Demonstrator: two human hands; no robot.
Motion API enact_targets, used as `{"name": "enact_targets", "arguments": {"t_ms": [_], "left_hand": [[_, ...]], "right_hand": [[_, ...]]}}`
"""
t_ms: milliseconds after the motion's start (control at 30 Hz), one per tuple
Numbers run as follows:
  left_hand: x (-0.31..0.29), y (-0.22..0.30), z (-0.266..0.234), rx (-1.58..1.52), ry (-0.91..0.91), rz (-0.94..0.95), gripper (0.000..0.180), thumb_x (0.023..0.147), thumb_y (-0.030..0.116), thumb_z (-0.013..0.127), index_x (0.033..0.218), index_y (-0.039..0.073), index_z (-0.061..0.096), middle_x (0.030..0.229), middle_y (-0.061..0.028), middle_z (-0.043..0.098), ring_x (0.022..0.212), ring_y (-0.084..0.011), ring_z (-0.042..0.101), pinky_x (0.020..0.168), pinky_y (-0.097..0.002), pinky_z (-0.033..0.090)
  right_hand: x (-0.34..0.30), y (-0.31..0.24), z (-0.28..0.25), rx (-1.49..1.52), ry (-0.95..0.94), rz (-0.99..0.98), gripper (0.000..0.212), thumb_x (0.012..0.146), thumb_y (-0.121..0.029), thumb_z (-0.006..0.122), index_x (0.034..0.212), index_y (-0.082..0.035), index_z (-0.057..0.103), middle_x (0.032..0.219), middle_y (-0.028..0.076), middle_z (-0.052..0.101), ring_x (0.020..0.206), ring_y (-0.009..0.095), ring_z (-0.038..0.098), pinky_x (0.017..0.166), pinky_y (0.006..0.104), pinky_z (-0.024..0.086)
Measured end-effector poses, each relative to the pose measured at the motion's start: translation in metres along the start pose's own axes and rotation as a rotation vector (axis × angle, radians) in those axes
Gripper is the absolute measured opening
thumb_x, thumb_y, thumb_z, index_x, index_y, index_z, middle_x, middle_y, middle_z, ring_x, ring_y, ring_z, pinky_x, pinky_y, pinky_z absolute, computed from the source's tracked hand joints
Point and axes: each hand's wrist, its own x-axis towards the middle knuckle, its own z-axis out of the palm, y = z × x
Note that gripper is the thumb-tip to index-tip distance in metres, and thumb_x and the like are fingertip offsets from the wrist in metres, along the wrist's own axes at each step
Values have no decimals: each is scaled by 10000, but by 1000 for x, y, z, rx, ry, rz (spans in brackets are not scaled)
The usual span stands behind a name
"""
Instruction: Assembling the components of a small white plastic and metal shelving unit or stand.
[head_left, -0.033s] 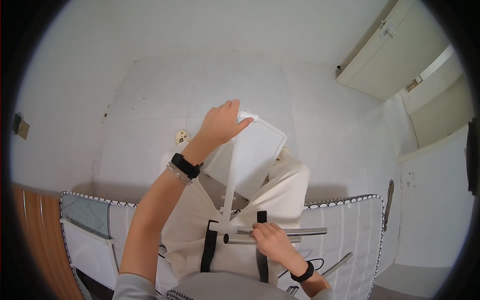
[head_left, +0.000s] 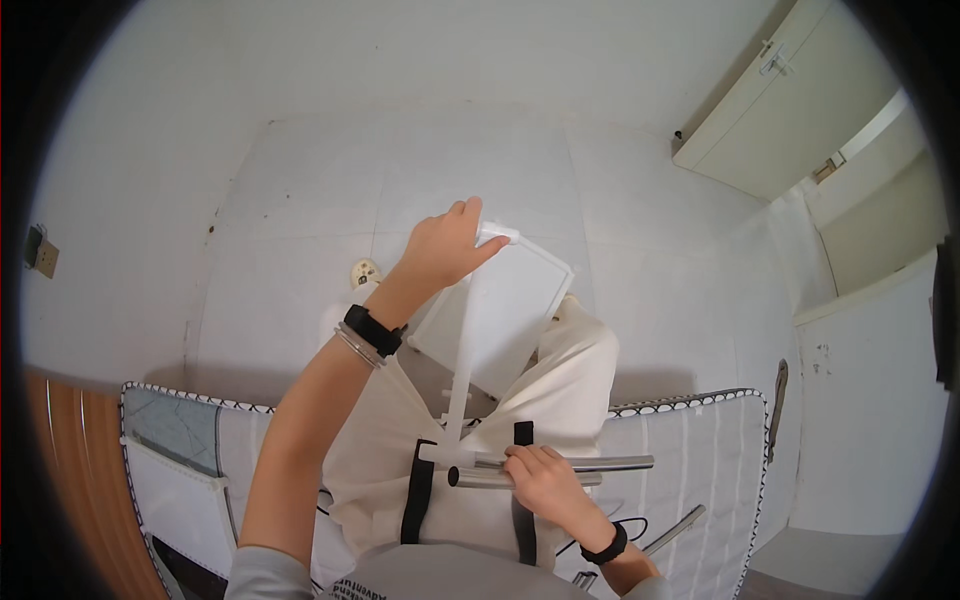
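Note:
My left hand (head_left: 445, 245) is raised over my knees, closed around the upper end of a white bar (head_left: 464, 360). A white rectangular panel (head_left: 520, 300) hangs between my legs beside that bar. At the bar's lower end, a white connector (head_left: 447, 455) meets a shiny metal tube (head_left: 625, 463) lying crosswise over my lap. My right hand (head_left: 545, 485) is closed on the metal tubes at my lap, its fingertips at the upper one. The second metal tube (head_left: 475, 478) lies just below, its open dark end facing left. My palm hides part of it.
I sit on a quilted bed edge (head_left: 680, 440) with patterned trim. More metal tubes (head_left: 675, 530) lie at my right. White panels (head_left: 175, 480) rest at my left. Grey floor tiles (head_left: 450, 160) spread in front, and a door (head_left: 780, 100) stands far right.

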Motion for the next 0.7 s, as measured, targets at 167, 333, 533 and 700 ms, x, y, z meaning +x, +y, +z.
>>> {"name": "enact_targets", "arguments": {"t_ms": [167,333,533,700], "left_hand": [[-1,-6,11,31,131,143,394,775,385,598,875,19,491,812,-133,543,720,-293,547,618,-364,446],[-9,7,-13,6,136,182,341,761,332,628,843,24,506,788,-110,546,737,-272,543,626,-353,440],[-10,21,-40,-173,302,278,272,779,271,624,847,37,503,770,-107,529,707,-252,509,622,-339,419],[-14,10,-22,-154,367,349,266,769,233,649,860,39,491,755,-115,516,676,-249,490,599,-330,407]], "right_hand": [[-4,-1,2,10,37,1,157,700,-115,605,776,-33,495,847,83,552,728,205,543,645,297,443],[-10,-1,0,39,27,10,162,701,-119,606,787,-31,501,886,91,563,751,208,542,656,298,437],[3,6,-6,-3,94,-7,162,687,-110,599,792,-31,505,895,95,564,769,207,541,661,304,433],[3,16,12,3,-1,49,156,680,-67,599,788,-31,493,837,89,558,751,214,561,633,311,444]]}}
